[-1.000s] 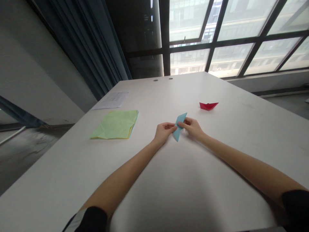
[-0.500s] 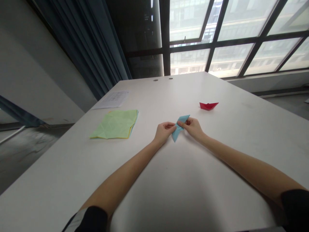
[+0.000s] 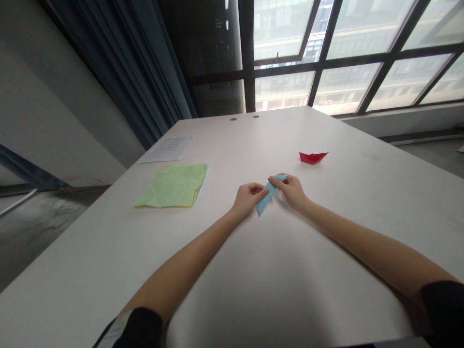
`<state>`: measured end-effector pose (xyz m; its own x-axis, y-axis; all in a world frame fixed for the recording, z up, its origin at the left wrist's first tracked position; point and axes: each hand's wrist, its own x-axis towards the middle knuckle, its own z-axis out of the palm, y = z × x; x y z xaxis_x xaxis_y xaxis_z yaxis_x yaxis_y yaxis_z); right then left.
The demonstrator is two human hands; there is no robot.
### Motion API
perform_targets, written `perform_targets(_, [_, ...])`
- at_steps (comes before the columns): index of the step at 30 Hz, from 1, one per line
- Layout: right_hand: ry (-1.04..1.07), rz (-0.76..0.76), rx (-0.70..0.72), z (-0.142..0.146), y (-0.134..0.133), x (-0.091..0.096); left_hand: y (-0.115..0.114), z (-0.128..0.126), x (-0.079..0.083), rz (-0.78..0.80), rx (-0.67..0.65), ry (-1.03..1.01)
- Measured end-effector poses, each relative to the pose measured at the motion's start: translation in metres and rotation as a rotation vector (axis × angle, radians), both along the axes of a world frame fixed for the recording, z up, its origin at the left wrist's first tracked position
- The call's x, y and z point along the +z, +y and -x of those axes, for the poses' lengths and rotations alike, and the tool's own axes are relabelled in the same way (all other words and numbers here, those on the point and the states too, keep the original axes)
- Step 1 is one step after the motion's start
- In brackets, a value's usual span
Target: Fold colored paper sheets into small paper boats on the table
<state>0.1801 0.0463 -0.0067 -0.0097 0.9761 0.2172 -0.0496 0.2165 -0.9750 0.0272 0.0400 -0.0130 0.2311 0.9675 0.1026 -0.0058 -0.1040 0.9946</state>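
A folded blue paper [image 3: 265, 199] lies between my two hands at the middle of the white table [image 3: 275, 270]. My left hand [image 3: 247, 197] pinches its left side with closed fingers. My right hand [image 3: 292, 190] pinches its upper right end, which is bent over. The lower tip of the paper points down toward me. A finished red paper boat [image 3: 312, 157] stands on the table a little beyond my right hand.
A stack of coloured paper sheets [image 3: 173, 185], green on top, lies to the left. A white printed sheet [image 3: 167, 148] rests farther back near the left edge. Dark curtains [image 3: 145, 72] and large windows [image 3: 344, 53] stand behind the table.
The upper tip of the blue paper has been folded down toward my right hand, so the paper looks shorter. Both hands stayed in place on it.
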Motion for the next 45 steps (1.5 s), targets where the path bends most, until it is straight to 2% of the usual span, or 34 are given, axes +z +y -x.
perform_targets(7, [-0.075, 0.01, 0.073, -0.001, 0.001, 0.002, 0.001, 0.003, -0.004, -0.017, -0.021, -0.013])
perform_targets(12, [-0.148, 0.007, 0.133, -0.004, 0.004, -0.001, 0.006, 0.006, -0.006, -0.059, 0.144, -0.083])
perform_targets(16, [-0.214, 0.016, 0.13, -0.005, 0.003, -0.003, 0.01, 0.009, -0.006, -0.027, 0.24, -0.158])
perform_targets(25, [-0.125, 0.005, 0.137, 0.0, 0.0, -0.003, 0.009, 0.007, -0.009, 0.03, 0.189, -0.258])
perform_targets(35, [-0.258, -0.059, 0.088, -0.001, 0.004, -0.004, 0.005, 0.007, -0.003, 0.0, 0.161, -0.208])
perform_targets(41, [-0.279, -0.095, 0.067, -0.004, 0.006, 0.01, 0.007, 0.007, -0.004, -0.063, 0.153, -0.13])
perform_targets(45, [-0.575, -0.273, 0.022, -0.016, 0.008, 0.029, 0.005, 0.007, -0.002, -0.112, 0.215, -0.155])
